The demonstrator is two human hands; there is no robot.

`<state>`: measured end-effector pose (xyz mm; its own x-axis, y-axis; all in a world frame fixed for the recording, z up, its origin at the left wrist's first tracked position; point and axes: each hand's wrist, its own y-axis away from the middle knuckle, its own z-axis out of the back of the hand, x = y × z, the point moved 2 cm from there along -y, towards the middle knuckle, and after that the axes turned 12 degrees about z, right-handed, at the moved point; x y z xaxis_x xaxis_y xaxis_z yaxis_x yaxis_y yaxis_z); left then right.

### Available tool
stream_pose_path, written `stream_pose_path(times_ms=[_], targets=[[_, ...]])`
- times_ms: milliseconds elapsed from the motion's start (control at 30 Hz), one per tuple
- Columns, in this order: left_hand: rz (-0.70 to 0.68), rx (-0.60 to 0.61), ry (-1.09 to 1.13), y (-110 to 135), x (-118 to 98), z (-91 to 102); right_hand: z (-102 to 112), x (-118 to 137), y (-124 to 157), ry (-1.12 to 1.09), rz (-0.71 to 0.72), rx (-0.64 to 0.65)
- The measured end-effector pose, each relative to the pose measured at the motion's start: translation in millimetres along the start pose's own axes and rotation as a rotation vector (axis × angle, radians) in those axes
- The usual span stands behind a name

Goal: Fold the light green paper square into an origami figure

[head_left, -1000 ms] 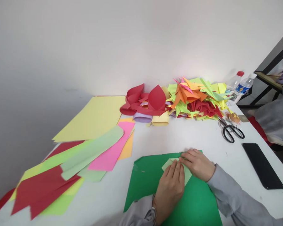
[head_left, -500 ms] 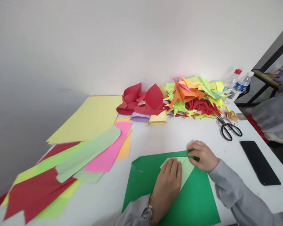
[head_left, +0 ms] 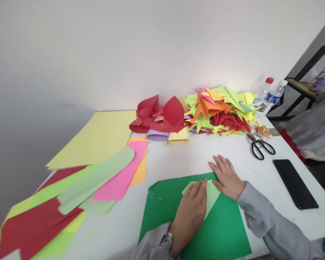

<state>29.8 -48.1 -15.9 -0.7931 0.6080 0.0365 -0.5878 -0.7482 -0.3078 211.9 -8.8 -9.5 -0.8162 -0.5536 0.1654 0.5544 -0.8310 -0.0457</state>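
White counter (head_left: 195,155) against a plain wall. Dark green sheet (head_left: 224,231) lies at the near edge, with a pale green folded paper (head_left: 213,195) resting on it. Left hand (head_left: 191,213) lies flat on that paper, fingers pressed together. Right hand (head_left: 227,177) lies flat just beside it, fingers slightly spread, across the sheet's far edge. Scissors (head_left: 260,146) and phone (head_left: 295,184) lie near the right edge.

Head-worn view, facing forward and down over table (head_left: 195,155), close above left hand (head_left: 191,209) and right hand (head_left: 227,177), edges seemingly stretched.
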Motion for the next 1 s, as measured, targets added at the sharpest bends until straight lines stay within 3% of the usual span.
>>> stream_pose_path(times_ms=[267,533,1000], targets=[[-0.038,0.018,0.035,-1.3,1.0,-1.4,-6.4,5.4,-1.2,0.116,-0.066,0.078],[-0.062,-0.006,0.036,-4.0,0.9,0.2,-6.7,12.3,-1.7,0.037,-0.235,0.17],[-0.115,0.029,-0.07,-3.8,-5.4,3.5,-5.8,14.2,-3.5,0.031,-0.243,0.074]])
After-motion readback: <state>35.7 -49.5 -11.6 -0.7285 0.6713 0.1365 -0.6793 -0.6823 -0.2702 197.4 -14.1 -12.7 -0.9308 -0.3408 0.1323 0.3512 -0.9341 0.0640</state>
